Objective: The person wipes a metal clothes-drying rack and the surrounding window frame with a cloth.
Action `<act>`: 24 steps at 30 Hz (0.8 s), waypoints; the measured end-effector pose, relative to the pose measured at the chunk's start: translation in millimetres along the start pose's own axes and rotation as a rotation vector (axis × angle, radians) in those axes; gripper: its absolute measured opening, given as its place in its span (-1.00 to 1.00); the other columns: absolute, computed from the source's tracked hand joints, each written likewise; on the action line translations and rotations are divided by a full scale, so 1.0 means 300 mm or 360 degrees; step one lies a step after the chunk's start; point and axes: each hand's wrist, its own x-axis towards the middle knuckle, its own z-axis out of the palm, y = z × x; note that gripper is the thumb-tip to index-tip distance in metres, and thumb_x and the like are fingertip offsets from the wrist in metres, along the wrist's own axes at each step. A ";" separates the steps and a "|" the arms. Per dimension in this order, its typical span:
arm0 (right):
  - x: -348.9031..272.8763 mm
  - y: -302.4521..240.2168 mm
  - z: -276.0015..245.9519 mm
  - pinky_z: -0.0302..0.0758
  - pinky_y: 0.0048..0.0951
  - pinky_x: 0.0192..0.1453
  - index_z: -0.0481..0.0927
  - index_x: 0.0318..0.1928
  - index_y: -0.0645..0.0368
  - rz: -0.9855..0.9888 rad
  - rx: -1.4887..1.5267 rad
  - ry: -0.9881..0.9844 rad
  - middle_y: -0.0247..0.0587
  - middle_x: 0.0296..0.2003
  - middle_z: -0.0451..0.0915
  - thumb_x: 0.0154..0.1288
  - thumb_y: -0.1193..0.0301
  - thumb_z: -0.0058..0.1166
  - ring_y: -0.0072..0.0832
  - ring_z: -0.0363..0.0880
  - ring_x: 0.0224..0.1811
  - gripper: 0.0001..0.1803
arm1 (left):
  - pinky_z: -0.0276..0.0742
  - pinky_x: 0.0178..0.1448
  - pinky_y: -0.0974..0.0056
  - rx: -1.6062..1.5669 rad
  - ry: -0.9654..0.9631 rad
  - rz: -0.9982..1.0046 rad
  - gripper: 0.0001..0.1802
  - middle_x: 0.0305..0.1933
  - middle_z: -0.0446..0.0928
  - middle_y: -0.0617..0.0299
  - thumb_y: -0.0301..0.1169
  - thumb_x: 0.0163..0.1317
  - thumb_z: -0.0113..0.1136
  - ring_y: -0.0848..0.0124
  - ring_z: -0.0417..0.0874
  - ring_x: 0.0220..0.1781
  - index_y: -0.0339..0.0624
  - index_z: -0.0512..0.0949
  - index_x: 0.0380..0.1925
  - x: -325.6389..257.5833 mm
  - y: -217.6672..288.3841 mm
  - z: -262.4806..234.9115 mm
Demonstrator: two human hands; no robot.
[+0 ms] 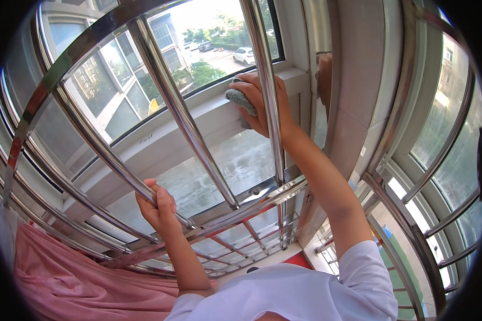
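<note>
My right hand (262, 104) reaches between the shiny steel bars and presses a grey cloth (240, 99) against the white window frame (198, 115). One steel bar (266, 80) crosses in front of that hand. My left hand (156, 206) is wrapped around a lower steel bar (118, 166) of the window guard, near its bottom rail (235, 211). Both forearms come up from the lower edge, with white sleeves at the bottom.
The curved steel guard covers the whole window. A pink cloth (64, 278) lies at the lower left. A white pillar (353, 107) stands right of the window, with a second barred window (444, 160) beyond it. Outside are buildings, trees and parked cars.
</note>
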 end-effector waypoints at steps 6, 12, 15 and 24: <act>-0.047 0.146 -0.047 0.31 -0.13 0.22 0.55 0.04 0.10 0.0245 -0.0254 0.0255 -0.12 0.04 0.53 0.13 0.39 0.19 -0.15 0.44 0.11 -0.59 | 0.13 -0.53 0.52 -0.0070 -0.0075 0.0041 -0.71 -0.47 0.27 0.38 -0.50 0.36 0.04 0.67 0.19 -0.59 -0.24 0.36 0.06 0.001 -0.003 0.001; -0.095 0.068 -0.003 0.28 -0.23 0.32 0.51 0.14 0.22 0.0398 0.0241 0.0241 -0.10 0.09 0.51 0.31 0.35 0.10 -0.21 0.42 0.18 -0.59 | 0.14 -0.53 0.51 -0.0039 -0.0092 0.0083 -0.71 -0.43 0.29 0.37 -0.50 0.37 0.03 0.68 0.19 -0.58 -0.26 0.36 0.07 -0.002 -0.011 0.001; -0.123 0.040 -0.052 0.31 -0.35 0.32 0.47 0.21 0.22 0.0714 0.0813 0.0227 -0.18 0.13 0.50 0.45 0.26 0.01 -0.35 0.44 0.19 -0.56 | 0.15 -0.55 0.51 -0.0021 -0.0060 0.0057 -0.71 -0.45 0.30 0.35 -0.47 0.36 0.05 0.67 0.21 -0.60 -0.26 0.34 0.04 -0.003 -0.008 0.001; 0.043 -0.085 -0.133 0.49 -0.61 -0.02 0.28 0.39 0.23 0.0855 0.1535 0.0372 -0.31 -0.05 0.56 0.47 0.22 0.05 -0.64 0.54 -0.11 -0.40 | 0.15 -0.57 0.52 -0.0037 -0.0029 0.0065 -0.72 -0.47 0.29 0.35 -0.47 0.35 0.06 0.66 0.21 -0.62 -0.26 0.34 0.03 0.000 -0.014 0.004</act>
